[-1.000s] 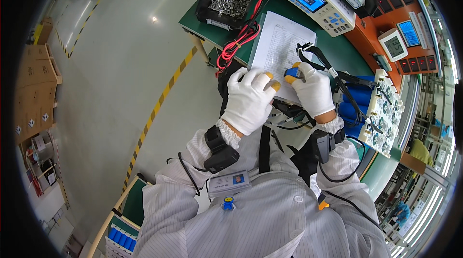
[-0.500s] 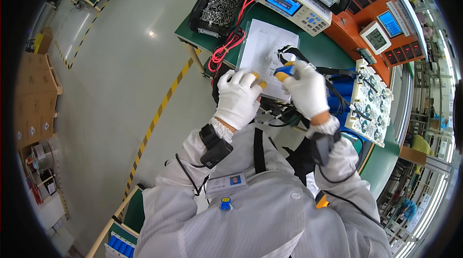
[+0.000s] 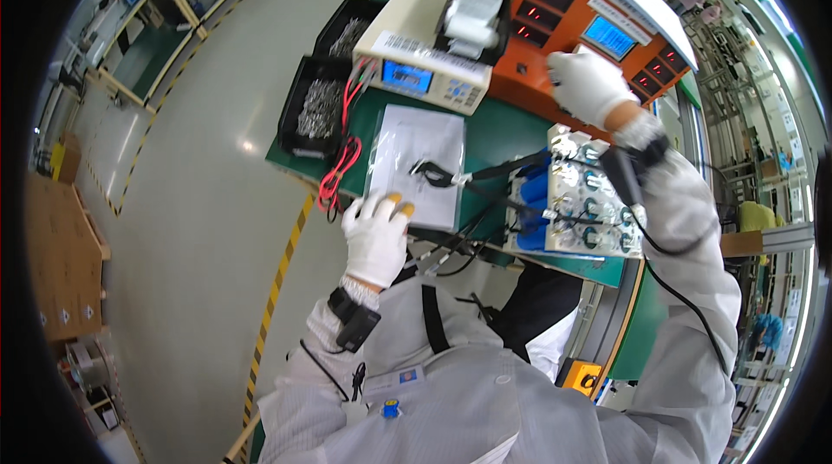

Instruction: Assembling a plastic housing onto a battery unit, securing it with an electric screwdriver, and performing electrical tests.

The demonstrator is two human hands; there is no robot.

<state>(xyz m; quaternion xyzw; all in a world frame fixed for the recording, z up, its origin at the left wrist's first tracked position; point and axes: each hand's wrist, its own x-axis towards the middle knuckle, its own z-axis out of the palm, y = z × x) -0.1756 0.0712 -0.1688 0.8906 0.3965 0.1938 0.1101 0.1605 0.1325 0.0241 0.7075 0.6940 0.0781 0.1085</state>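
Green bench (image 3: pixel 507 130), orange cabinet (image 3: pixel 555 26), white-gloved hands, yellow-black striped floor tape (image 3: pixel 277 291).

My left hand (image 3: pixel 377 239), gloved white, rests at the near edge of the green bench (image 3: pixel 503 130), fingertips on the lower corner of the white sheet (image 3: pixel 416 165). My right hand (image 3: pixel 589 83) is stretched out to the front of the orange unit (image 3: pixel 555 22); whether it grips anything, I cannot tell. Beige meter (image 3: pixel 429 52) beyond the sheet, red leads (image 3: pixel 342 161) trailing off it. Fixture with blue cells (image 3: pixel 572 204) just right of the sheet. Two black trays (image 3: pixel 325 74) of small metal parts at left.
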